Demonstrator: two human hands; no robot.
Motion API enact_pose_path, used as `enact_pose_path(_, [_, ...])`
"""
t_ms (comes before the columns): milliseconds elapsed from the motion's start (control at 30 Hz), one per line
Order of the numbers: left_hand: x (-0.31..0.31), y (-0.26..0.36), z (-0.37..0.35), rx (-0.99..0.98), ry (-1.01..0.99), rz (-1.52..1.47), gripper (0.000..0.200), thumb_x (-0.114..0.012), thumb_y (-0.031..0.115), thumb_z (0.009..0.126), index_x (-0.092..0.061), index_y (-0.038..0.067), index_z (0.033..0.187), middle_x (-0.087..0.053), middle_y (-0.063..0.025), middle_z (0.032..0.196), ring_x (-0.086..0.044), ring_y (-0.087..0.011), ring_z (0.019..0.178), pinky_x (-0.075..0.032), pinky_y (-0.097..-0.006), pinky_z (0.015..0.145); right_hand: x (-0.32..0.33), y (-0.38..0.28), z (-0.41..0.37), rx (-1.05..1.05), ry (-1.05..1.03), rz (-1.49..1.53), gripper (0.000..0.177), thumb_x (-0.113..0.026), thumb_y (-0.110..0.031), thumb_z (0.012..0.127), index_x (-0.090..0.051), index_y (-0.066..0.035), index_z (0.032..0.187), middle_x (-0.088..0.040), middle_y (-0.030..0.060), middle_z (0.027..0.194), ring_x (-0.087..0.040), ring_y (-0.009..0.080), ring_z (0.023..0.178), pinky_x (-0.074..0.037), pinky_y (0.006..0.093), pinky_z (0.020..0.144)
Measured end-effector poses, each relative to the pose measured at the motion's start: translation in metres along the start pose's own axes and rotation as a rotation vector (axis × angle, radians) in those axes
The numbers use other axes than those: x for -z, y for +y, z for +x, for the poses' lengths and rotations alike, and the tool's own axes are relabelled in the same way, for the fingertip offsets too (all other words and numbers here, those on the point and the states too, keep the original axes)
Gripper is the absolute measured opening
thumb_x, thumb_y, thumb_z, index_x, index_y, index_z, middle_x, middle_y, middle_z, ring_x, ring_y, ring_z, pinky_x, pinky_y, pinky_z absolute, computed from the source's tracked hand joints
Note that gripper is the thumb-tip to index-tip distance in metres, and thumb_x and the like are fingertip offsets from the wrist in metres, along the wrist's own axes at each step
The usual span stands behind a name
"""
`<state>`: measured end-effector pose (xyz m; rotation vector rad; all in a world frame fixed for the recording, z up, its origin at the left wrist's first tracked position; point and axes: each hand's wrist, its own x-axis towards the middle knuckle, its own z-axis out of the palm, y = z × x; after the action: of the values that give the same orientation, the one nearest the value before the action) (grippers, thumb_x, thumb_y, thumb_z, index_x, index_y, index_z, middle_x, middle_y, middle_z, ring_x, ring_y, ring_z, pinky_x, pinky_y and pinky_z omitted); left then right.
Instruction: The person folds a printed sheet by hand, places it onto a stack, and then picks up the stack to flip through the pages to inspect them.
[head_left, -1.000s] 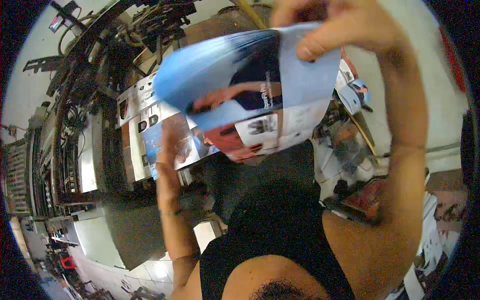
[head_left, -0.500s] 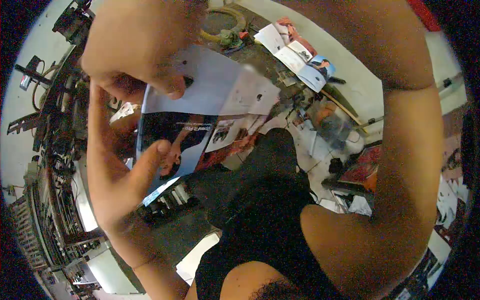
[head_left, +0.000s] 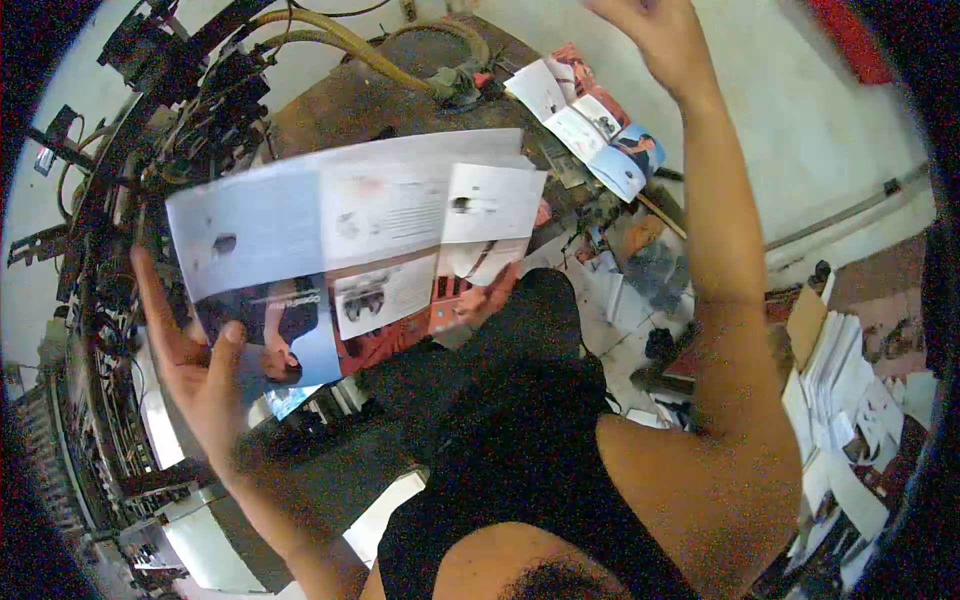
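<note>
A printed folded brochure [head_left: 390,210] hangs tilted in front of me, partly unfolded, with light blue, white and red panels, small product pictures and a dark panel showing a person. My left hand [head_left: 205,385] grips its lower left edge, the thumb on the near face and the fingers behind. High at the top edge of the view is my right hand [head_left: 670,45], away from the brochure. Its thumb stands apart from the fingers, which the frame partly cuts off, and nothing shows in it.
A similar unfolded brochure [head_left: 590,125] lies on the worn brown surface [head_left: 330,105] ahead, near yellow hoses [head_left: 340,35]. Dark machinery [head_left: 100,260] fills the left side. Stacked papers [head_left: 835,390] stand at the right. Scraps and a clear plastic bag [head_left: 655,275] lie on the floor.
My right hand has left the brochure's top edge and swung up and to the right. The brochure has spread wider and tipped, and my left hand has shifted left and slightly down with it.
</note>
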<state>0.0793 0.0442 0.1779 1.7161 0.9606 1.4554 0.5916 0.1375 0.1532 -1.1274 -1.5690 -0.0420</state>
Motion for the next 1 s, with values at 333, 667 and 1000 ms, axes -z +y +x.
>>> enact_pose_path(333, [0.07, -0.224, -0.095, 0.64, 0.183, 0.242, 0.069, -0.074, 0.009, 0.092, -0.045, -0.005, 0.153, -0.066, -0.0165, 0.135, -0.067, -0.0228, 0.112, -0.052, -0.0365, 0.1, 0.028, 0.183, -0.282, -1.124, 0.428, 0.148, 0.086, -0.082, -0.044, 0.088, -0.043, -0.002, 0.152, -0.065, 0.0163, 0.123, -0.061, 0.021, 0.091, -0.048, 0.0318, 0.073])
enact_pose_path(667, [0.023, -0.19, -0.092, 0.773, 0.246, 0.236, 0.061, -0.073, 0.029, 0.097, -0.056, -0.002, 0.147, -0.07, -0.0197, 0.131, -0.067, -0.0269, 0.116, -0.052, -0.0367, 0.1, 0.034, 0.215, -0.25, -1.21, 0.264, 0.408, 0.039, -0.081, -0.037, 0.091, -0.067, -0.015, 0.12, -0.067, -0.0005, 0.1, -0.067, 0.0134, 0.082, -0.052, 0.0256, 0.061])
enact_pose_path(1000, [0.021, -0.119, -0.037, 0.579, -0.032, 1.005, 0.078, -0.074, 0.05, 0.093, -0.053, 0.003, 0.151, -0.068, -0.0159, 0.135, -0.071, -0.0253, 0.108, -0.056, -0.0387, 0.093, -0.063, 0.036, -0.267, -1.113, 0.633, 1.258, 0.012, -0.063, -0.006, 0.098, -0.066, -0.002, 0.109, -0.075, 0.013, 0.106, -0.073, 0.0264, 0.094, -0.062, 0.04, 0.088])
